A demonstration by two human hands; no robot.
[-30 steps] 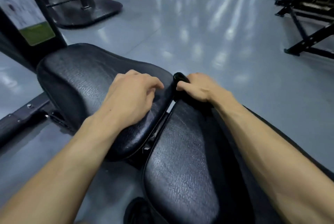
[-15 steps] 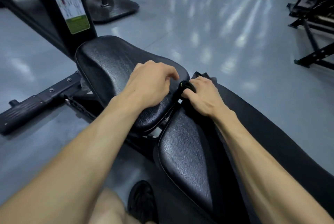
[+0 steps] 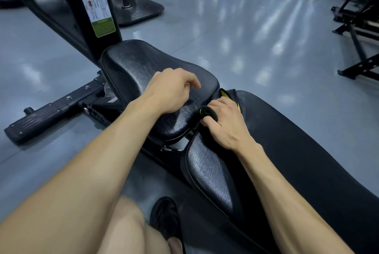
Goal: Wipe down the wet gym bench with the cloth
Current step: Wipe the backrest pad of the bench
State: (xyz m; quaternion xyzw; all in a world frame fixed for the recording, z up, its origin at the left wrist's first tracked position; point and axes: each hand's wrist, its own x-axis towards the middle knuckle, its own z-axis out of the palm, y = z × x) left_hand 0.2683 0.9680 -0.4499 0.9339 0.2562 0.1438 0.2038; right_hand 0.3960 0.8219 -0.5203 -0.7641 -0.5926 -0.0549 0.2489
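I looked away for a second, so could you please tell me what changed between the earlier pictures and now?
The right hand drew the black cloth back toward the person along the long pad, and yellow trim now shows beyond its fingers. The left hand lifted its fingers slightly but stayed resting on the seat pad. The right hand's grip on the cloth is unchanged. The camera also shifted.

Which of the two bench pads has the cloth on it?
The nearer, longer pad, where the right hand grips the dark cloth. The farther pad has only the left hand on it.
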